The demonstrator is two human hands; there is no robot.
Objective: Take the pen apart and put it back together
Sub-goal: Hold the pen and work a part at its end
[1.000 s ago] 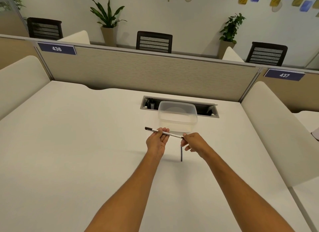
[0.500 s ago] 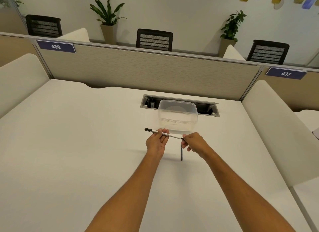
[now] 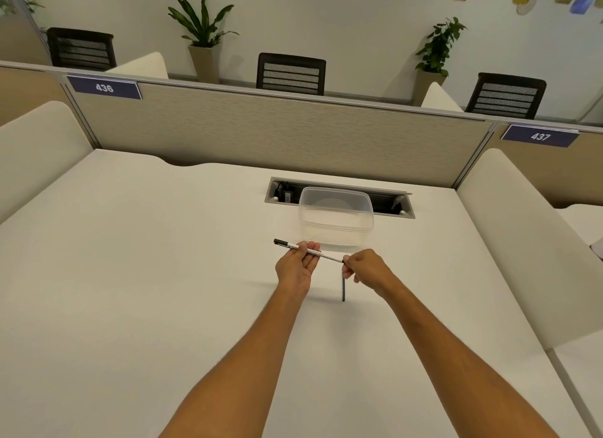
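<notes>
A slim white pen (image 3: pixel 308 250) with a black end at its left is held level above the white desk (image 3: pixel 163 290). My left hand (image 3: pixel 295 268) grips the pen around its middle, palm up. My right hand (image 3: pixel 363 268) pinches the pen's right tip between thumb and fingers. A thin dark pen part (image 3: pixel 343 289) lies on the desk just below and between my hands, pointing toward me.
A clear plastic container (image 3: pixel 336 219) stands just beyond my hands. Behind it is an open cable tray (image 3: pixel 339 196) set into the desk. A beige partition (image 3: pixel 277 137) closes off the far edge, and cushioned dividers flank both sides.
Both hands stay on the pen almost in place; the pen has shifted only very slightly.
</notes>
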